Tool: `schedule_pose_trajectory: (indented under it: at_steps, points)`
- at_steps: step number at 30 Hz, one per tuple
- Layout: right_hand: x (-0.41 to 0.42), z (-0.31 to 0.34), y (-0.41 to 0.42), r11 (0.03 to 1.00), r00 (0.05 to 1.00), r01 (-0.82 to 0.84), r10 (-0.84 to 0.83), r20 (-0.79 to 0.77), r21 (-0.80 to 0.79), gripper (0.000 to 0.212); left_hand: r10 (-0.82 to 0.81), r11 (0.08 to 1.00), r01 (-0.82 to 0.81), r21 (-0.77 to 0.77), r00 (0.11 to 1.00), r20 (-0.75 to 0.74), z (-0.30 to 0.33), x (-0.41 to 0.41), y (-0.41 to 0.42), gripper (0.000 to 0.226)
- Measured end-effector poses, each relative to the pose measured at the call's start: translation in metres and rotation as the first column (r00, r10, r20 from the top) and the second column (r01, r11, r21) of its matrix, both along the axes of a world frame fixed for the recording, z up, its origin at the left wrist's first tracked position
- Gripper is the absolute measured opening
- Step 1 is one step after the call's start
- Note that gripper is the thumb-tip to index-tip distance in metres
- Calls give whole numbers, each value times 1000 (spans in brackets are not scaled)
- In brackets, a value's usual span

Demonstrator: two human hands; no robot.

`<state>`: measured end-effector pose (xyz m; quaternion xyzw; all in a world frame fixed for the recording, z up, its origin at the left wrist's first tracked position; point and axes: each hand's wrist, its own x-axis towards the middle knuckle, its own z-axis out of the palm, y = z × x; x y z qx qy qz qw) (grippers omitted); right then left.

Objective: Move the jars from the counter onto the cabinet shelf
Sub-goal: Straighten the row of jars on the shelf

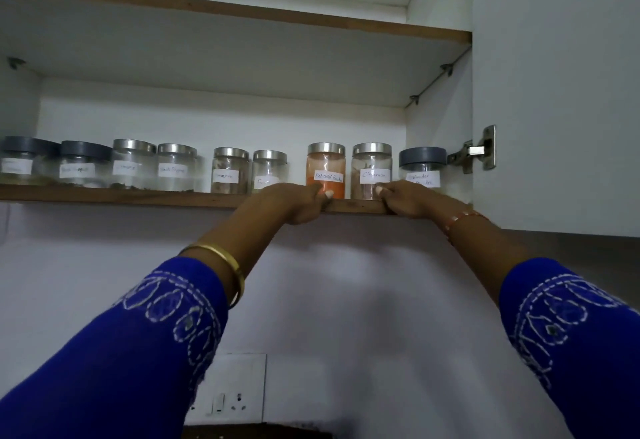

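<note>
Several labelled glass jars stand in a row on the cabinet shelf (138,197). My left hand (294,204) reaches up to the shelf's front edge and grips the base of the red chilli powder jar (325,166), thumb on its front. My right hand (412,200) grips the base of the cinnamon jar (372,163) beside it, thumb on the glass. Both jars stand upright on the shelf with steel lids. A grey-lidded coriander powder jar (420,165) stands at the far right, partly behind my right hand.
Further jars (133,165) with steel or grey lids fill the shelf to the left. The upper shelf (242,10) hangs above them. The cabinet door (554,92) stands open on the right, on its hinge (479,151). A wall socket (230,390) sits below.
</note>
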<state>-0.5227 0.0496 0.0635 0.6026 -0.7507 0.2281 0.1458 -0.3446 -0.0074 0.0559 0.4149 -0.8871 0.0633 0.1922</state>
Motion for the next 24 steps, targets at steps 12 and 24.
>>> schedule_pose_trajectory:
  at_steps: [12, 24]
  points:
    - [-20, 27, -48, 983, 994, 4, 16, -104, 184, 52, -30, 939, 90, 333, 983, -179, 25, -42, -20, 36]
    - [-25, 38, -96, 950, 991, 42, 0, -136, 310, 44, -67, 923, 136, 361, 978, -197, 36, -66, -49, 15]
